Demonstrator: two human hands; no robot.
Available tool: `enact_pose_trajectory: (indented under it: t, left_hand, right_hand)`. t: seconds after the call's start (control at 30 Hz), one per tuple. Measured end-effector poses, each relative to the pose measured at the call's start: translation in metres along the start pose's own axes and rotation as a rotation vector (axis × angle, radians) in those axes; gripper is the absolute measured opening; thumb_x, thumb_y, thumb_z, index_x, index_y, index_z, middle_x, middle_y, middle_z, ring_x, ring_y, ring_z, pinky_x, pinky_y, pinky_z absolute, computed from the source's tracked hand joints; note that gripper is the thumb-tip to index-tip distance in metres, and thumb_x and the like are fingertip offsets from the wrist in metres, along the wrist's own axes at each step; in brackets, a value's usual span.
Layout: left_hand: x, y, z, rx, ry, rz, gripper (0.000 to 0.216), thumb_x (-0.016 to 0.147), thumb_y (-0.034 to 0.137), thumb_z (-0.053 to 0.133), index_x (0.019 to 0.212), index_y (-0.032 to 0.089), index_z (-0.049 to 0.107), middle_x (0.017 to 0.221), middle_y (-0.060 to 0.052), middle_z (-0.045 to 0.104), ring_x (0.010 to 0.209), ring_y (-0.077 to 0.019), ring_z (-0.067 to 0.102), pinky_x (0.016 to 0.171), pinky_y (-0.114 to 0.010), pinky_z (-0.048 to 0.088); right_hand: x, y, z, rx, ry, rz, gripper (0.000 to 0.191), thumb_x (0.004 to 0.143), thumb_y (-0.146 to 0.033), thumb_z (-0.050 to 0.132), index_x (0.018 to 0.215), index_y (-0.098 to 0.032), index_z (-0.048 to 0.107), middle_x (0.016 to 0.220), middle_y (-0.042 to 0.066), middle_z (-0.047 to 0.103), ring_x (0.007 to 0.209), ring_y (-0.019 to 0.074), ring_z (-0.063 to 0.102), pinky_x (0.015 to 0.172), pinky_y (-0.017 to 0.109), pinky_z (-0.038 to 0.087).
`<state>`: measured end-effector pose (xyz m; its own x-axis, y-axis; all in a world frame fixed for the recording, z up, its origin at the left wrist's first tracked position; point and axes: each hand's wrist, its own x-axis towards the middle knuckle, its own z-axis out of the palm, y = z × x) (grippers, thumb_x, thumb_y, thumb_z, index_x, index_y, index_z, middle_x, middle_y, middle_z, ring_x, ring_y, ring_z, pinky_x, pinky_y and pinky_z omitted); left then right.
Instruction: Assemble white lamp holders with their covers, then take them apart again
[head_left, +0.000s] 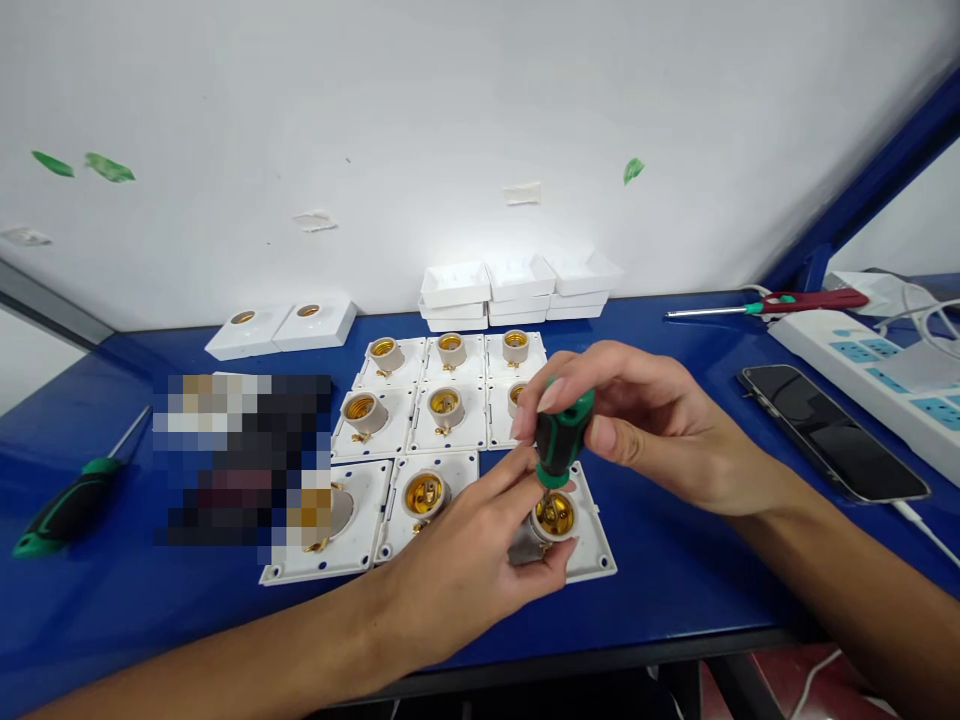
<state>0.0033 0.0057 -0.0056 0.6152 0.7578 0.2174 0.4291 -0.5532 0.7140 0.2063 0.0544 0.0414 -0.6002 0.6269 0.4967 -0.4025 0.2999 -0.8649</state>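
My right hand [652, 420] grips a short green-and-black screwdriver [562, 440], held upright with its tip down inside a lamp socket [556, 518]. That socket has a brass-coloured threaded inside and sits on a square white plate [596, 550] at the near right of the group. Around the socket's side close the fingers of my left hand [487, 540], the thumb at its near edge. Several more white plates with sockets, such as the near middle socket [425, 494] and the centre socket [445, 407], lie in rows to the left and behind.
White covers [517, 285] are stacked against the wall, two covered sockets [281, 328] to their left. A second screwdriver [75, 500] lies at far left beside a pixelated patch. On the right are a phone [832, 430], a power strip [885, 370] and a red-handled tool [810, 303].
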Motion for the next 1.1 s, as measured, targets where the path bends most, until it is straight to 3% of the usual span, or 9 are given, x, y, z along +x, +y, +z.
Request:
enact_pose_trajectory:
  t: [0.27, 0.57, 0.9, 1.1]
  left_hand:
    - [-0.0002, 0.0001, 0.0014, 0.009, 0.025, -0.012, 0.026, 0.089, 0.018, 0.072, 0.113, 0.023, 0.065, 0.119, -0.002, 0.065, 0.107, -0.0164, 0.07, 0.099, -0.027, 0.057]
    - [-0.0005, -0.0005, 0.0012, 0.022, 0.021, -0.018, 0.017, 0.091, 0.02, 0.072, 0.106, 0.022, 0.065, 0.113, 0.0, 0.064, 0.092, -0.0124, 0.07, 0.085, -0.023, 0.057]
    - [-0.0007, -0.0006, 0.0024, 0.024, 0.031, -0.017, 0.019, 0.091, 0.021, 0.071, 0.109, 0.022, 0.065, 0.114, -0.002, 0.065, 0.096, -0.0147, 0.071, 0.088, -0.025, 0.059]
    - [-0.0013, -0.0008, 0.0011, 0.021, 0.01, -0.019, 0.023, 0.091, 0.022, 0.071, 0.113, 0.023, 0.064, 0.118, -0.003, 0.066, 0.099, -0.0166, 0.071, 0.088, -0.027, 0.059]
  right_hand:
    - [-0.0013, -0.004, -0.0016, -0.047, -0.002, -0.003, 0.025, 0.103, -0.019, 0.06, 0.123, -0.025, 0.073, 0.121, 0.006, 0.075, 0.107, 0.0159, 0.07, 0.086, 0.031, 0.06]
    - [-0.0003, -0.0021, -0.0025, -0.016, -0.01, -0.021, 0.027, 0.103, -0.016, 0.059, 0.126, -0.025, 0.072, 0.123, 0.006, 0.074, 0.113, 0.0158, 0.07, 0.091, 0.031, 0.06]
    - [-0.0002, -0.0009, 0.0005, 0.001, 0.014, -0.04, 0.028, 0.102, -0.012, 0.062, 0.126, -0.022, 0.072, 0.121, 0.006, 0.075, 0.111, 0.0158, 0.071, 0.091, 0.029, 0.062]
    - [0.0009, -0.0041, -0.0005, -0.054, -0.025, -0.013, 0.026, 0.106, -0.017, 0.054, 0.126, -0.022, 0.072, 0.126, 0.007, 0.073, 0.119, 0.0174, 0.068, 0.098, 0.033, 0.058]
